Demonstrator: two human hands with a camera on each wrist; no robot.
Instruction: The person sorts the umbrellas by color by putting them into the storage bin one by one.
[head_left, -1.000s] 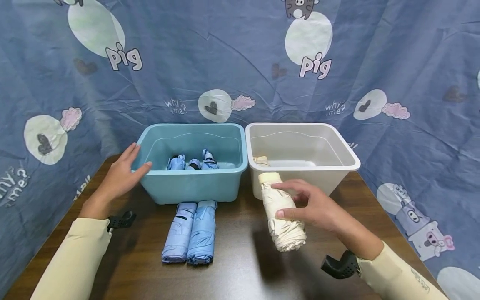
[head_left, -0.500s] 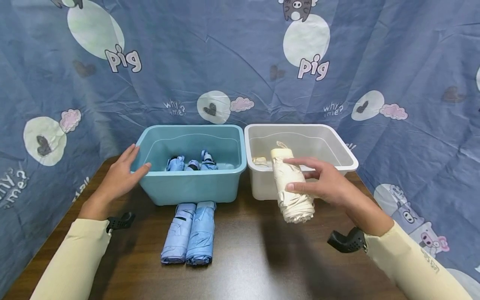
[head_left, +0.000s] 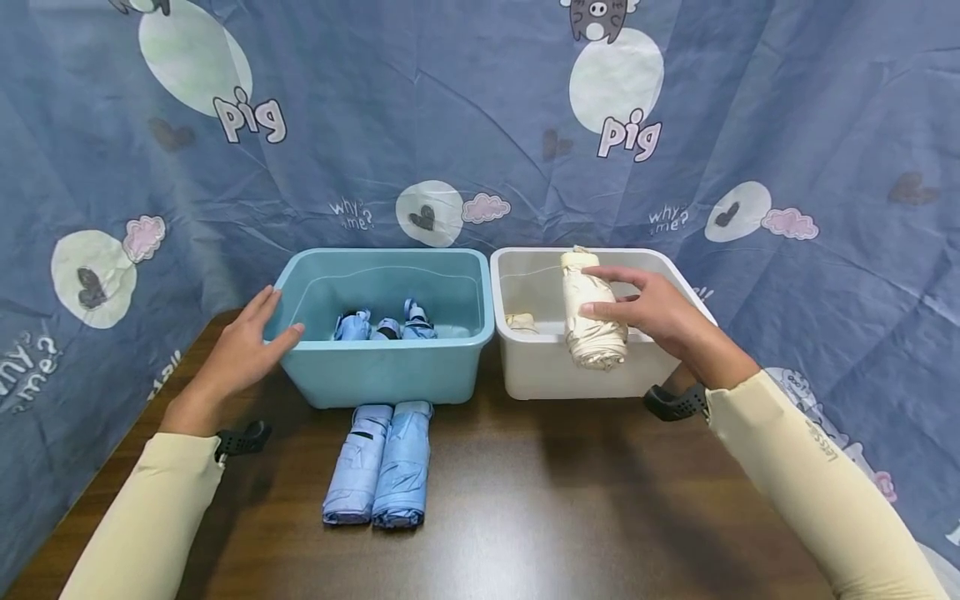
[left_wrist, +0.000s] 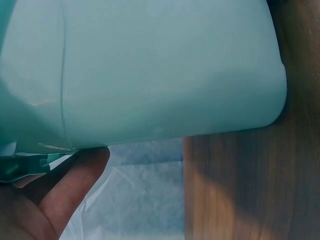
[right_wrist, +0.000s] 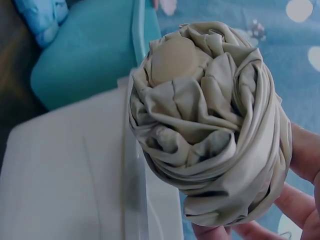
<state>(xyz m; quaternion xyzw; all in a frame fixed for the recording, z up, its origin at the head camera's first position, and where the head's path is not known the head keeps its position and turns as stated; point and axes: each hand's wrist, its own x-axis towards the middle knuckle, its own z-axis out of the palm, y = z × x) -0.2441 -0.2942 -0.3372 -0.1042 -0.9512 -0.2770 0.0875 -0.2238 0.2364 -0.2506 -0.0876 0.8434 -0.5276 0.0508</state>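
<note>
A cream folded umbrella [head_left: 588,312] is held by my right hand [head_left: 648,310], thumb on its near side and fingers round the right side. It overlaps the front rim of the white bin [head_left: 615,377], its yellowish cap end pointing away from me. In the right wrist view the gathered cloth end of the umbrella [right_wrist: 210,130] faces the camera. My left hand [head_left: 243,337] rests at the left rim of the teal bin [head_left: 386,371], fingers extended and thumb by the front corner. Several blue folded umbrellas [head_left: 418,321] lie inside that bin.
Two blue folded umbrellas, a paler one [head_left: 358,467] and a brighter one [head_left: 402,467], lie side by side on the wooden table [head_left: 510,517] before the teal bin. A cream item [head_left: 521,322] sits inside the white bin. A patterned blue cloth [head_left: 450,108] hangs behind.
My right hand has carried the cream umbrella up and away from me, from in front of the white bin to over its front rim. The left hand stays in place.
</note>
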